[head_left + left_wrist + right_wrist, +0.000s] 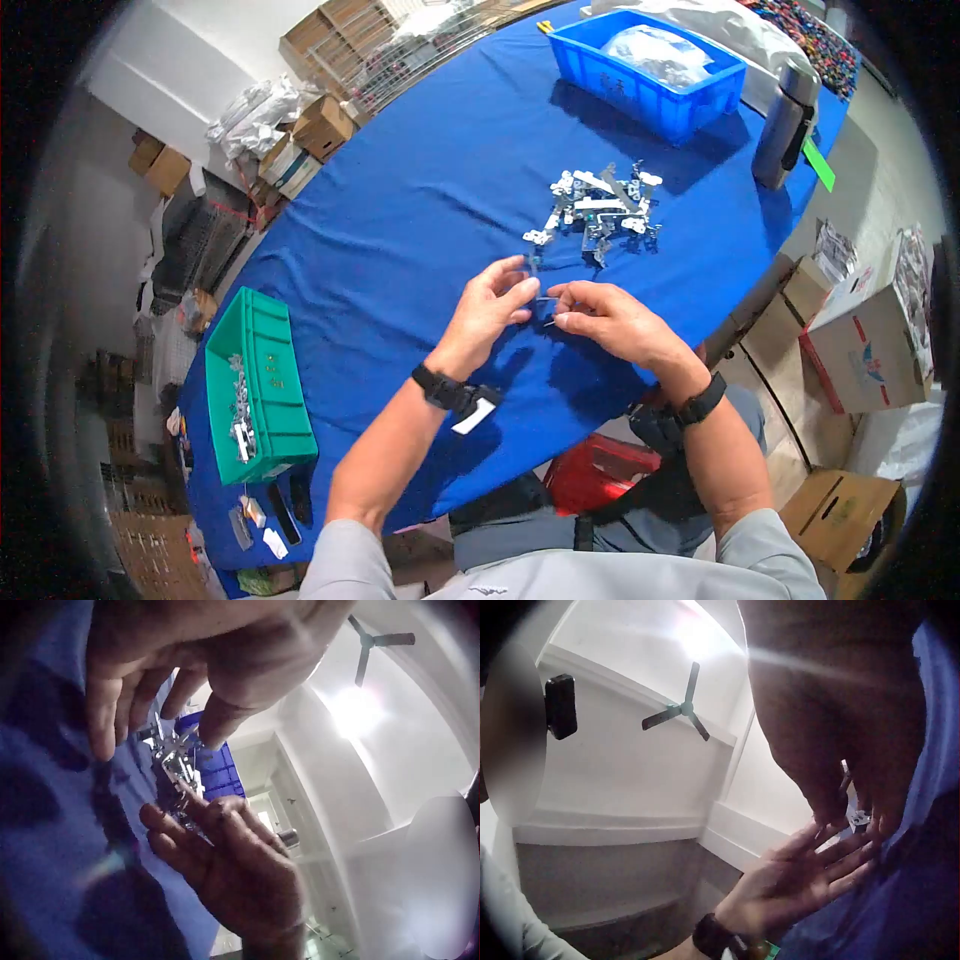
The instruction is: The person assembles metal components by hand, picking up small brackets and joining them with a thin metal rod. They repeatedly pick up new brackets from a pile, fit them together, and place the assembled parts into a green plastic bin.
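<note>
My left hand (484, 312) is held low over the blue cloth, fingers lightly bent and thumb apart from them. Nothing shows between them in the left wrist view. Facing it closely, my right hand (618, 322) pinches a small metal part (860, 818) between thumb and fingers; most of the part is hidden by the fingertips. Just beyond both hands lies a loose pile of small white and dark metal brackets (600, 205).
A blue crate (650, 105) with a clear plastic bag stands at the far side, beside a steel flask (786, 125). At the left, a green bin (275, 380) holds several metal parts. Blue cloth (400, 200) covers the table; cartons (860, 340) stand right of it.
</note>
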`<state>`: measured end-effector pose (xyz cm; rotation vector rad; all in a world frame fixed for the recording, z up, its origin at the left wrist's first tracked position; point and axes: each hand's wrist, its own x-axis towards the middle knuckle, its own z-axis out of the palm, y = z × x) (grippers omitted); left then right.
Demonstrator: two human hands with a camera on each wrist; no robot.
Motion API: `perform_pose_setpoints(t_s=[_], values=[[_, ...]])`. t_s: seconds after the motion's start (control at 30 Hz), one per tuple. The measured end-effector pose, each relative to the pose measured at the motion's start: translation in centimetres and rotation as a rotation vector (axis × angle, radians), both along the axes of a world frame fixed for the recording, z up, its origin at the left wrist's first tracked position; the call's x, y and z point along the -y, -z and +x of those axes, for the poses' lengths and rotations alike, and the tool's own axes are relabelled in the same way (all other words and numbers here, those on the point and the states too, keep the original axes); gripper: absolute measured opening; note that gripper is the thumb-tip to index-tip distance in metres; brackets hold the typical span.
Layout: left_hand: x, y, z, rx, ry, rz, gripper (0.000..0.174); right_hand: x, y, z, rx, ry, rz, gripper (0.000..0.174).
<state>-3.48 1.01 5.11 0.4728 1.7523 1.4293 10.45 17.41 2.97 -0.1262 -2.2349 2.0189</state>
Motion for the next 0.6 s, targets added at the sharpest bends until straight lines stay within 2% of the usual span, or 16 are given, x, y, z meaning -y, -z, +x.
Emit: perform_pose_setpoints(t_s=[0.1, 0.2, 0.27, 0.33, 0.43, 0.5, 0.6], values=[[-2.4, 1.6, 0.8, -0.051, -0.157, 0.282, 0.051, 0.4, 0.5, 0.0, -0.101, -0.033, 0.003, 0.019], [-3.0, 2.3, 1.7, -0.074, -0.270, 0.386, 0.051, 0.7, 0.4, -0.2, -0.116, -0.016, 0.038, 0.020], [-3.1, 2.7, 1.6, -0.086, -0.260, 0.384, 0.052, 0.9, -0.1, -0.3, -0.016, -0.105, 0.103, 0.022], [-2.9, 3.2, 1.1, -0.099, -0.265, 0.387, 0.054, 1.6, 0.3, -0.5, -0.051, -0.104, 0.157, 0.022], [-2.3, 3.9, 0.3, -0.108, -0.276, 0.326, 0.035, 2.0, 0.1, -0.7, -0.027, -0.126, 0.145, 0.021], [-2.1, 4.4, 0.1, -0.112, -0.296, 0.330, 0.030, 2.1, 0.2, -1.0, -0.021, -0.235, 0.190, 0.020], [-1.5, 4.6, 0.0, -0.095, -0.342, 0.339, 0.023, 2.1, 0.2, -1.1, -0.080, -0.279, 0.172, 0.020]])
